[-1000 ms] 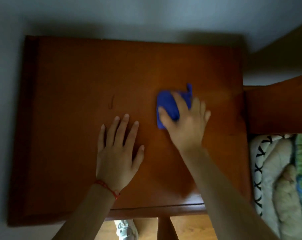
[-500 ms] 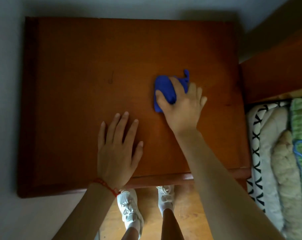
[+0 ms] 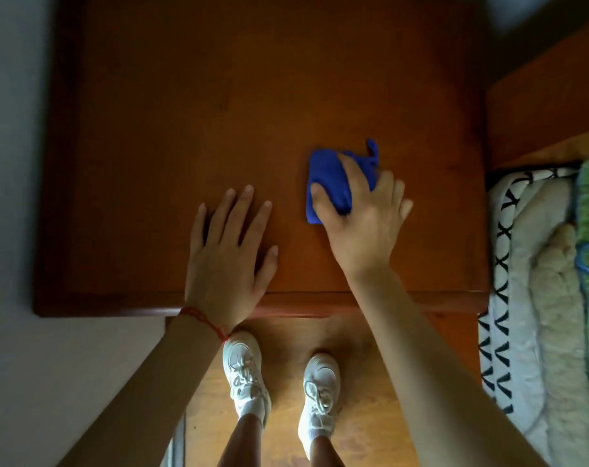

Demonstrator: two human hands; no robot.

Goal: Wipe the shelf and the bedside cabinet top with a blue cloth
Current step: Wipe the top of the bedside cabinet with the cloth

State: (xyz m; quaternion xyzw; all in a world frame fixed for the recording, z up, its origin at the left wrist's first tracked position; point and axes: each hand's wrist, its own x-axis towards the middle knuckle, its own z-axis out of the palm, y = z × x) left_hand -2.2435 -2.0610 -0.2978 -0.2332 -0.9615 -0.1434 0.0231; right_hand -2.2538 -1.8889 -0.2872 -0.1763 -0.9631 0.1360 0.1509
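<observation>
The bedside cabinet top (image 3: pixel 185 112) is a brown wooden slab seen from above. A bunched blue cloth (image 3: pixel 330 176) lies right of its middle. My right hand (image 3: pixel 363 220) presses down on the cloth, thumb and fingers curled over it. Flat on the wood near the front edge rests my left hand (image 3: pixel 229 257), fingers spread, holding nothing, a red string around its wrist. No shelf is in view.
A pale wall (image 3: pixel 9 163) runs along the left. On the right is a wooden bed frame (image 3: pixel 549 112) with patterned and green bedding (image 3: pixel 539 281). Below the cabinet's front edge are my white shoes (image 3: pixel 279 375) on a wooden floor (image 3: pixel 370 382).
The view has tilted down, so the cabinet sits higher in frame and my feet show. My right hand has drawn the cloth back toward the front edge. My left hand stays flat.
</observation>
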